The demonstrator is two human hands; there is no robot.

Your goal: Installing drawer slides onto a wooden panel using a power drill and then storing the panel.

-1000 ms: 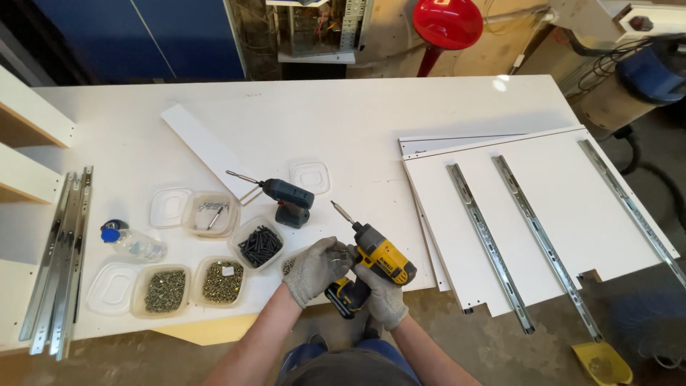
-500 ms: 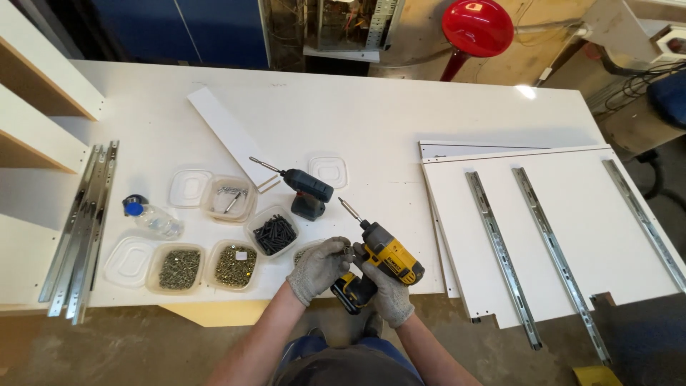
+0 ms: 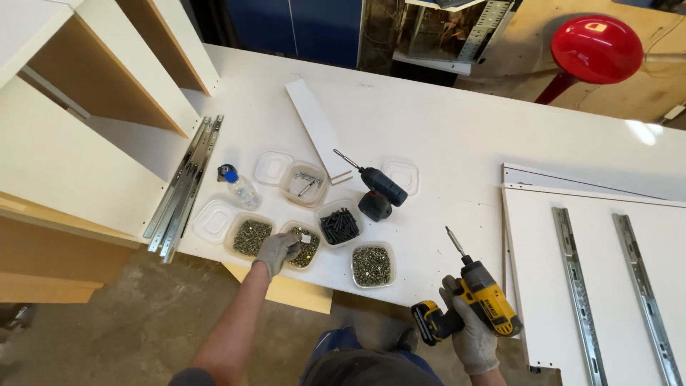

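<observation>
My right hand [image 3: 471,336], in a grey glove, grips a yellow and black cordless drill [image 3: 475,300] at the table's front edge, its bit pointing up and left. My gloved left hand [image 3: 277,251] reaches into a clear tub of brass-coloured screws [image 3: 306,245], fingers pinched over the screws. Whether it holds a screw I cannot tell. Around it stand other clear tubs: one with screws [image 3: 250,236], one with black screws [image 3: 339,225], one more with screws [image 3: 371,265]. A dark blue drill [image 3: 379,191] lies behind them.
White panel with metal drawer slides [image 3: 572,286] lies to the right. A pair of slides [image 3: 184,184] lies beside a white cabinet carcass [image 3: 64,150] at left. A white strip [image 3: 318,129], small bottle with a blue cap [image 3: 239,187] and a red stool [image 3: 595,48] are further off.
My left hand has let go of the yellow drill and moved left into the screw tub. My right hand now holds the drill alone, further right. The view has shifted left.
</observation>
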